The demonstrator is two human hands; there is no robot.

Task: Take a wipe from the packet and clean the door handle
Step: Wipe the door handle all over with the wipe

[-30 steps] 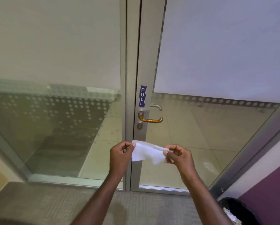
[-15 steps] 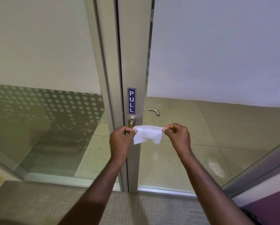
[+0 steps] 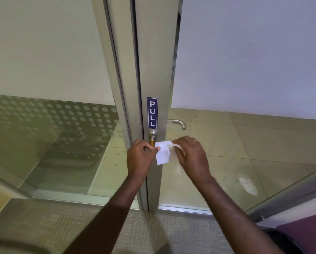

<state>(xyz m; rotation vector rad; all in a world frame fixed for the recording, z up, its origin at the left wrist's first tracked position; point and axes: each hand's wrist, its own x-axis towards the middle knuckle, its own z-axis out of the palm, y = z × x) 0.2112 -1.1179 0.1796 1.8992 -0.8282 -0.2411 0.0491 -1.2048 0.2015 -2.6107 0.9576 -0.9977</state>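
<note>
1. Left hand (image 3: 140,154) pinches the left edge of the white wipe (image 3: 162,153).
2. Right hand (image 3: 190,154) grips its right edge.
3. Wipe hangs over the door handle (image 3: 152,138), just below the PULL sign (image 3: 152,112).

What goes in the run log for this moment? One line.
stage: wipe at handle | left hand: pinching wipe | right hand: pinching wipe | door handle: mostly hidden
</note>
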